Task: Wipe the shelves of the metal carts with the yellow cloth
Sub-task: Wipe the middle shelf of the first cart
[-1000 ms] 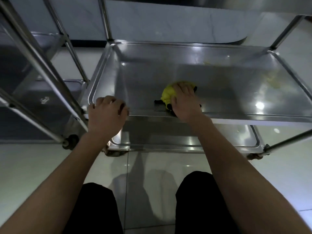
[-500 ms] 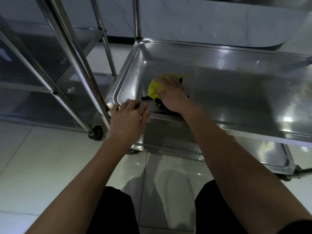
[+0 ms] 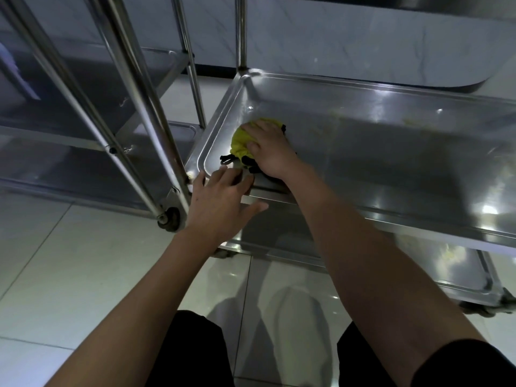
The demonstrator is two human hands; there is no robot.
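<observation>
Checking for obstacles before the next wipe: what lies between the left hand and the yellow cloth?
In the head view, only the shelf's raised front rim and the cloth's black edging separate the left hand from the yellow cloth.

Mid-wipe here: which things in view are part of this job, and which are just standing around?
In the job:
- yellow cloth, pressed down under the right hand
- middle shelf of the near cart, being wiped
- left hand, steadying on that shelf's front rim
- lower shelf
- neighbouring cart on the left

Just there:
- tiled floor
- caster wheel
</observation>
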